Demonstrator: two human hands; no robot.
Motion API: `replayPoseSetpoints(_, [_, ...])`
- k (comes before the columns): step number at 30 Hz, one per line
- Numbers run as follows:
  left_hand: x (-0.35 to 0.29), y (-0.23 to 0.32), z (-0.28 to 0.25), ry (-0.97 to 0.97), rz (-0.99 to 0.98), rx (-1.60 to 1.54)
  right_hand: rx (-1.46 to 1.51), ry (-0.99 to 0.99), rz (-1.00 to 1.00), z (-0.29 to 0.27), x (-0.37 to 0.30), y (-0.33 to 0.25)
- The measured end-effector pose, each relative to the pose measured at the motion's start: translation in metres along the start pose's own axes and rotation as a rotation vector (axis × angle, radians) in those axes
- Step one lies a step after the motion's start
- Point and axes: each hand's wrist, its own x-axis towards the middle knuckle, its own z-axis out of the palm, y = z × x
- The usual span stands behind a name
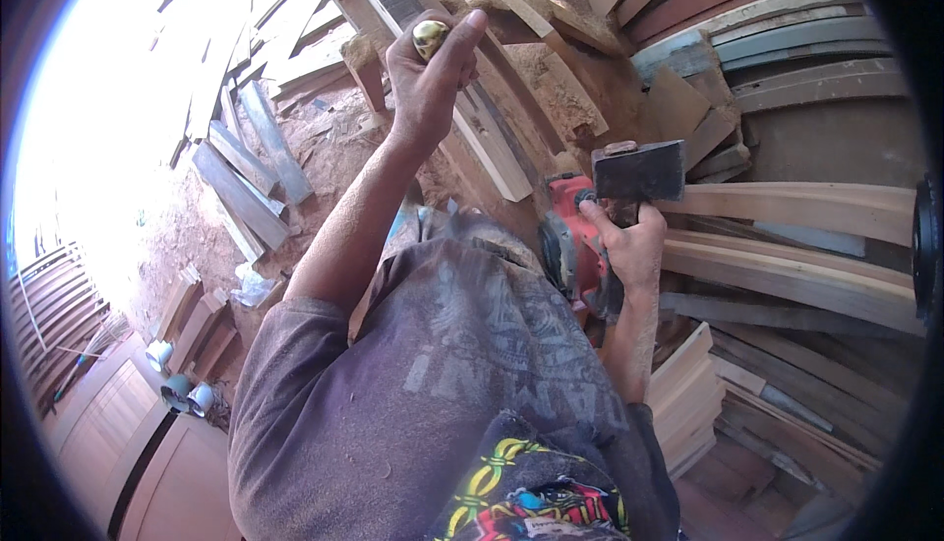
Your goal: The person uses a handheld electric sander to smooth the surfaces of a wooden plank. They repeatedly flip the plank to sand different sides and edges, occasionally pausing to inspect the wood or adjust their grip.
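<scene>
My left hand (423, 89) is raised over the timber, its fingers closed round an upright handle with a shiny round brass-coloured end (430, 39). The rest of that handle is hidden below my fist. Under it a long pale wooden beam (497, 148) runs away from me. At my right side, my right hand (634, 241) grips a hatchet (639, 170) with a broad dark metal head; most of its handle is out of sight. Just beside and below that hand is a red power tool (580, 246), partly covered by my hand and forearm.
Stacked boards (796, 202) fill the right side, with more planks (777, 20) at the far right. Loose grey offcuts (241, 182) lie on the dusty ground to the left. Wooden panels (187, 482) and small round containers (177, 393) stand at the lower left.
</scene>
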Motion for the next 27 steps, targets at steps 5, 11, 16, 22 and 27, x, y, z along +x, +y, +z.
replayPoseSetpoints(5, [-0.002, -0.001, -0.001, -0.020, -0.013, 0.091, 0.019, 0.039, -0.169, 0.006, 0.004, 0.002])
replayPoseSetpoints(11, [-0.004, -0.007, 0.009, -0.009, -0.018, 0.162, -0.058, 0.017, -0.208, 0.003, 0.009, -0.001])
replayPoseSetpoints(16, [-0.009, -0.013, 0.012, 0.024, 0.019, 0.195, -0.102, 0.096, -0.402, -0.026, 0.017, -0.070])
replayPoseSetpoints(22, [-0.016, -0.020, 0.012, 0.143, 0.082, 0.243, -0.285, 0.318, -1.082, -0.031, 0.019, -0.200])
replayPoseSetpoints(27, [-0.014, -0.029, 0.005, 0.058, -0.036, 0.123, -0.824, 0.045, -1.076, 0.038, 0.061, -0.204])
